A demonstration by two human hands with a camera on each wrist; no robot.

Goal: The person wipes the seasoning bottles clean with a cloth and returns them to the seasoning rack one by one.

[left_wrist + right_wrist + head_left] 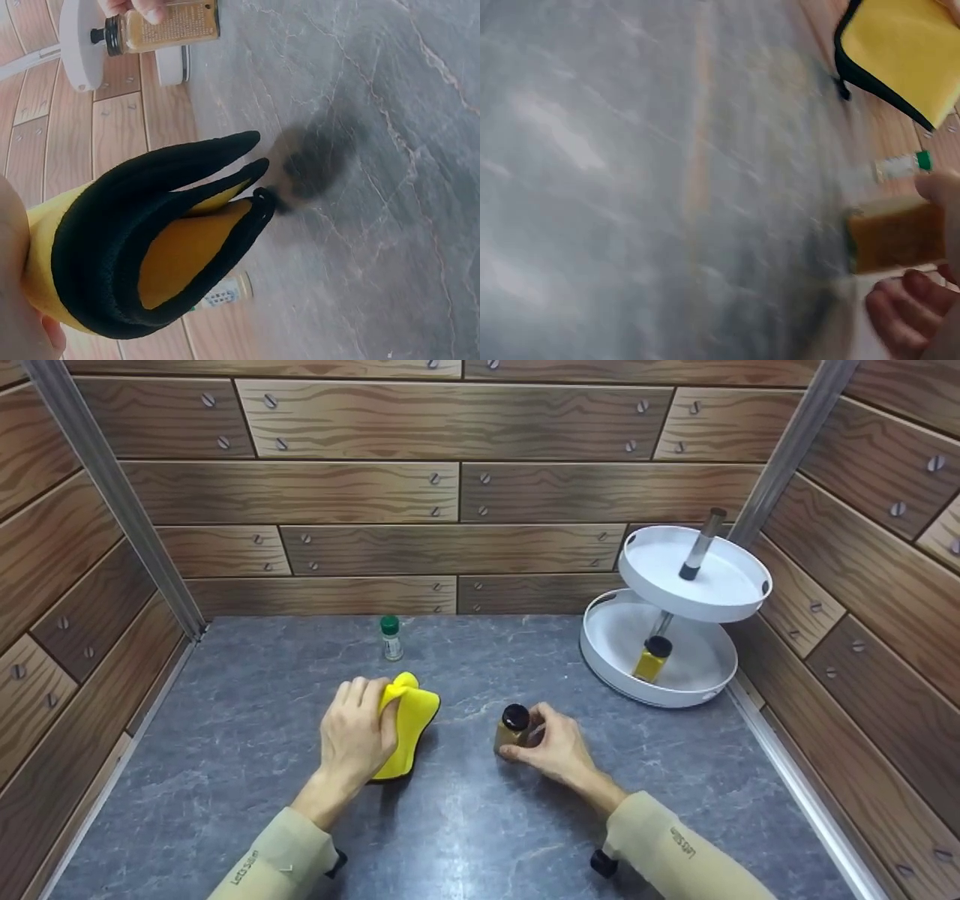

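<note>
My left hand (pixel 354 727) grips a folded yellow cloth (pixel 409 727) with dark edging. The left wrist view shows the cloth's black border (pixel 105 232) and its folds close up, held over the grey surface. To the right, my right hand (pixel 559 746) holds a square spice jar (pixel 510 735) with a black lid and brownish contents, thumb on the near side and fingers behind. In the right wrist view the jar (pixel 896 238) looks orange-brown and blurred. I cannot tell whether its base touches the table.
A small green-capped bottle (pixel 391 639) stands toward the back wall. At the back right is a white two-tier round stand (pixel 671 694); its lower tray holds a black-lidded jar with yellow contents (pixel 651 660). Wood-patterned walls (pixel 345 491) enclose the grey marbled table (pixel 247 735).
</note>
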